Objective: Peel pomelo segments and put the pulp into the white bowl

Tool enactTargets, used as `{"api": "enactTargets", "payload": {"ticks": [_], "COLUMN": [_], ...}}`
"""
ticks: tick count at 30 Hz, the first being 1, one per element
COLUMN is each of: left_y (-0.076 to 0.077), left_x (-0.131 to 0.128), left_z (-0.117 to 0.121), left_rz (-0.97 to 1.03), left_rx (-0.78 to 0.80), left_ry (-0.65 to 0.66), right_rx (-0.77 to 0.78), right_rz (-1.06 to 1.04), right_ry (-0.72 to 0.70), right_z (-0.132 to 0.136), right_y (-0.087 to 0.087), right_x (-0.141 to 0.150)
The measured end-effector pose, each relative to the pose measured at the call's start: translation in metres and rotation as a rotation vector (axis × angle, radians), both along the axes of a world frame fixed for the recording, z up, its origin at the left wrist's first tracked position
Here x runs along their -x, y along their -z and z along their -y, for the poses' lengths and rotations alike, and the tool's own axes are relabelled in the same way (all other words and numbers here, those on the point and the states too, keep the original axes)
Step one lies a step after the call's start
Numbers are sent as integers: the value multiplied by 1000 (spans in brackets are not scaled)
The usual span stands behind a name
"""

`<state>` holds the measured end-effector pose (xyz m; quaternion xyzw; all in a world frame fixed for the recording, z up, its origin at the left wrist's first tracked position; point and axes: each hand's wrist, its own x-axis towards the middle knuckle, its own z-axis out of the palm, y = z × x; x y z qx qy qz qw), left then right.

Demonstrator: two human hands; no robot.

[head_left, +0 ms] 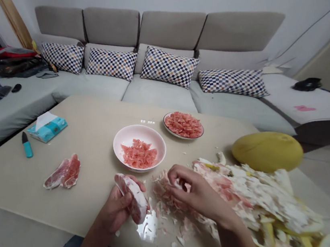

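Note:
My left hand [118, 208] is wrapped round a pomelo segment [134, 200], its white membrane turned partly toward me. To its right, my right hand [195, 194] is curled in a pinch over the heap of peelings, with a small white scrap of membrane [178, 183] between its fingers. A pink bowl [118, 139] just beyond my hands holds peeled pomelo flesh [140, 154]. Behind it stands a dark-rimmed plate [169, 130] heaped with more flesh [183, 124]. Unpeeled segments [63, 173] lie to the left on the table.
White pith and membrane scraps [252, 185] cover the table's right side, with yellow rind among them. A whole pomelo [267, 151] lies behind them. At the left are a teal-handled knife [27, 146] and a tissue pack [48, 128]. A sofa [161, 95] runs behind the table [88, 121].

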<state>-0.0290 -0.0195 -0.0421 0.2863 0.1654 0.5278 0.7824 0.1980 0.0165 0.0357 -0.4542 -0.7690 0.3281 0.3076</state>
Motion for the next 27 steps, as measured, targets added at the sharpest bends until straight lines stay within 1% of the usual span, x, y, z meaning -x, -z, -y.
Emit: {"api": "enactTargets", "payload": {"ticks": [2,3,4,6,8,10,14,17,19,23,25,27], "left_y": [-2,-3,-4,-5,-6,-6,-5,-4,-2,-2,-2,-2], "left_x": [0,0,-1,-1,-1,-1,-3,-4,-5,-6,-6,-5], "left_z": [0,-1,-1,-1,-1,-1,-1,-2,-2,-1,0,1], "left_rz": [-31,-44,-55,-70,-89,-105,-125,-132,-149,-222,-226,-189], "left_rx": [15,25,32,32,37,55,96,114,131,169,173,144], "left_ry": [-23,-29,-33,-34,-45,-64,-119,-147,-165,-215,-205,-136], "right_rx": [25,42,51,31,-32,-92,-190,-365,-491,-712,-749,-718], "right_rz": [203,284,346,410,397,338,88,-25,-6,130,154,123], "right_ry": [-92,-112,-114,-72,-33,-28,-128,-169,-182,-169,-115,-25], "right_z": [2,3,4,6,8,10,16,21,24,28,28,26], "right_y": [2,4,6,7,7,4,2,5,9,20,23,21], "right_x": [0,1,2,3,6,9,20,31,36,41,42,41]}}
